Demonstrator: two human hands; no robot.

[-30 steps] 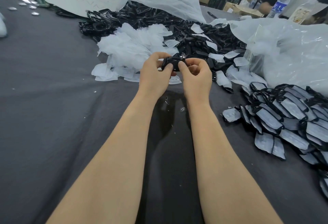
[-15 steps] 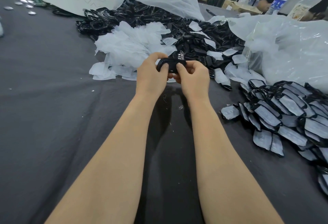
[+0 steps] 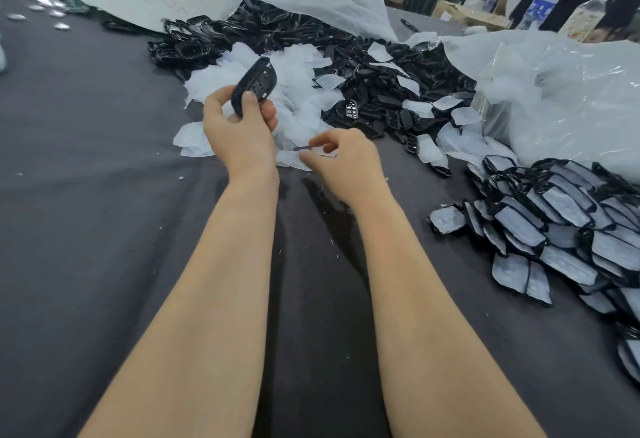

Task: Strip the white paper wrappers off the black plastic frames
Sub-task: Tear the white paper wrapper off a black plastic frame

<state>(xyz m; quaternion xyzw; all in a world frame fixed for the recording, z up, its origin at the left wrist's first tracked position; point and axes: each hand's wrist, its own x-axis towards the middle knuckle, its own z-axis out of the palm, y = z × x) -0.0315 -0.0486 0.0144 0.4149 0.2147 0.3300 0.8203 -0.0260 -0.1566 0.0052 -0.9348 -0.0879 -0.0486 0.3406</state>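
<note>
My hands, joined on one part a second ago, have parted. My left hand [image 3: 242,132] alone now grips the black frame [image 3: 254,89], raised and tilted on end before the heap of white wrappers [image 3: 298,91]. My right hand [image 3: 343,160] has dropped toward the cloth [image 3: 86,160], fingers curled; whether they pinch a scrap is unclear.

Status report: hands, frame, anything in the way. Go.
Left hand grips bare black frame, held up. Right hand curled beside loose wrappers, hold unclear. Nothing blocking.
</note>
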